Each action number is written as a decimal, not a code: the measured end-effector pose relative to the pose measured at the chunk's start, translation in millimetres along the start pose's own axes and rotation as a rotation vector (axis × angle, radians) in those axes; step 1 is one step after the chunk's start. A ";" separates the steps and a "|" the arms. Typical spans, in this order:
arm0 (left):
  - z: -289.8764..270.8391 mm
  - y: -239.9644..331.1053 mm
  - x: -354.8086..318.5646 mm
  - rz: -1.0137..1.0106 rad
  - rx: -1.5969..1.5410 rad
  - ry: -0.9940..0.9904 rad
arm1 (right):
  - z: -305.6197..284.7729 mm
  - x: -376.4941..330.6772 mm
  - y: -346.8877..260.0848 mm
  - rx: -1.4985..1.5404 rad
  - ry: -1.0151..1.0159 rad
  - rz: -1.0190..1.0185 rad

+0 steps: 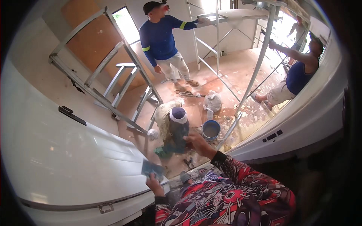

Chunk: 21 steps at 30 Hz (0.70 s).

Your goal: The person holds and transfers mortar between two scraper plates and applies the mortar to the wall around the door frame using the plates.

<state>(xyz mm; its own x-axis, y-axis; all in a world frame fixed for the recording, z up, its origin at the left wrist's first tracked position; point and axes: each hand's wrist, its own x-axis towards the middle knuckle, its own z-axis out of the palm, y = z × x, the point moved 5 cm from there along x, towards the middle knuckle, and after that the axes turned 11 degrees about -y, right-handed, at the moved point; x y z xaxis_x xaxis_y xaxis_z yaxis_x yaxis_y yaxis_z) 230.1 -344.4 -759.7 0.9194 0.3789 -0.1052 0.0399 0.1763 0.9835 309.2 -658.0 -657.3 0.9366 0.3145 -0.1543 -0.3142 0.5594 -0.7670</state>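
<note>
Low in the picture, my left hand (pixel 154 185) grips a thin, flat, blue-grey rectangular piece (pixel 152 169) by its lower edge. The piece is held up beside the edge of a glossy white panel (pixel 90 162); whether they touch I cannot tell. My right hand (pixel 200 144) reaches forward with its fingers curled together. Anything pinched in them is too blurred to make out. Just beyond it a person (pixel 178 116) in a blue and white cap crouches on the floor. A blue bucket (pixel 211 130) of greyish stuff stands close to my right hand.
An aluminium ladder frame (pixel 109 75) leans at left. Scaffold poles (pixel 260 56) rise at right. A person (pixel 160 37) in blue stands behind, another (pixel 301 71) at the far right. A white bag (pixel 213 101) lies on the stained floor (pixel 192 107). A curved white panel (pixel 294 132) borders the right.
</note>
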 end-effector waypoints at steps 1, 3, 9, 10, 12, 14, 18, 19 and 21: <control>-17.7 -30.1 -13.8 -0.078 -0.044 0.012 | -6.1 -6.9 7.8 0.001 0.001 0.008; -26.3 -56.7 -33.9 -0.170 -0.085 0.024 | -19.6 -24.1 22.8 0.024 -0.001 0.073; 1.0 -17.9 -38.6 -0.069 0.138 -0.044 | -59.0 -33.7 58.3 0.042 0.107 0.135; 4.5 -7.9 -30.9 -0.072 0.233 -0.051 | -56.0 -27.0 60.1 0.032 0.078 0.106; -12.4 -19.7 -13.1 -0.205 0.357 -0.059 | -53.9 -29.2 52.5 -0.001 0.041 0.120; 21.6 -2.2 1.8 0.176 0.538 -0.154 | -64.6 -31.5 47.5 -0.007 0.062 0.056; 44.6 11.1 6.9 0.087 0.664 -0.180 | -49.4 -22.6 33.6 -0.014 0.076 0.105; 46.7 10.5 7.4 0.066 0.617 -0.192 | -48.4 -20.2 31.6 -0.003 0.094 0.103; 49.9 13.4 -2.0 0.017 0.569 -0.197 | -60.3 -12.7 42.0 -0.001 0.071 0.083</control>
<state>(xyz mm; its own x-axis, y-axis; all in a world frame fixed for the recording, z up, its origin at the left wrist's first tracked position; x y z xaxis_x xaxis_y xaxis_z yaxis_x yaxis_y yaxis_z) 248.4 -388.1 -739.0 0.9749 0.1919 -0.1130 0.1775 -0.3632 0.9146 293.5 -684.8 -725.2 0.9160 0.3046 -0.2611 -0.3911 0.5328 -0.7505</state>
